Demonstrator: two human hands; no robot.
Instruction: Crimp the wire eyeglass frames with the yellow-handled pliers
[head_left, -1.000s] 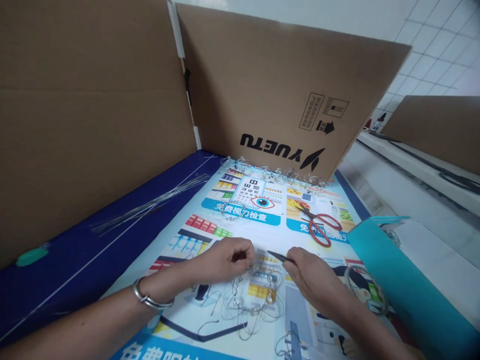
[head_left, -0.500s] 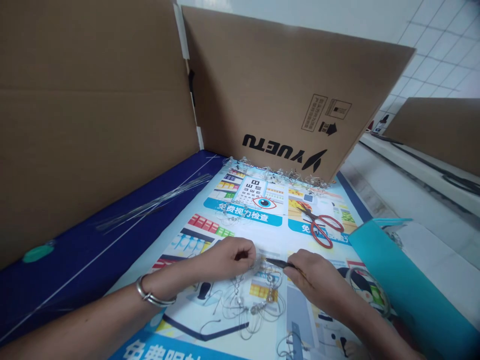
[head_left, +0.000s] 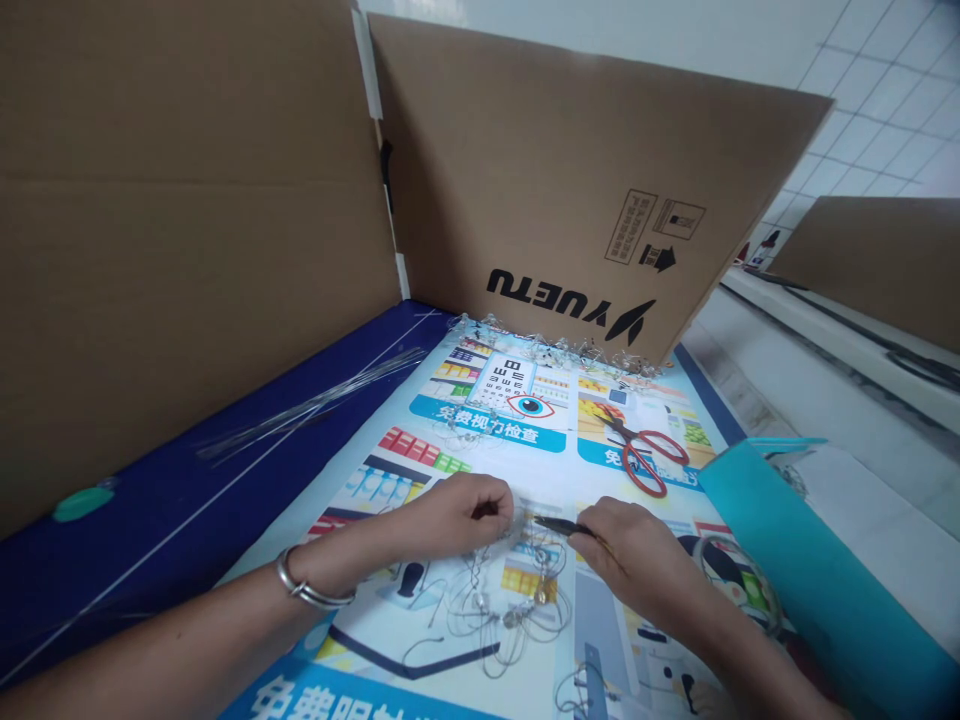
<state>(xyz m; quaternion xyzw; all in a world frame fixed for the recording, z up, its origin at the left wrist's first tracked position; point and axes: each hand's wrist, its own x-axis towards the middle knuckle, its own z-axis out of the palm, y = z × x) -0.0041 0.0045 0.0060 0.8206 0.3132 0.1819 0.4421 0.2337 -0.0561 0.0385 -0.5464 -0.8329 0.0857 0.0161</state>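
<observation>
My left hand [head_left: 469, 515], a metal bangle [head_left: 311, 592] on its wrist, pinches the upper end of a fine wire piece with clear beads [head_left: 511, 618]. Its loops hang and spread over the printed sheet [head_left: 540, 468]. Opposite it, my right hand [head_left: 622, 545] is closed around dark pointed pliers [head_left: 559, 525], whose tip points left at the wire beside my left fingers. Whether the tip grips the wire is too small to tell. Red-handled scissors [head_left: 649, 462] lie beyond my right hand.
Cardboard panels [head_left: 555, 180] stand at the left and back. Tangled wire pieces [head_left: 555, 350] line the back panel's foot. Thin wires [head_left: 315, 405] lie on dark blue at the left. A turquoise box [head_left: 825, 560] and a wire coil [head_left: 739, 580] are at the right.
</observation>
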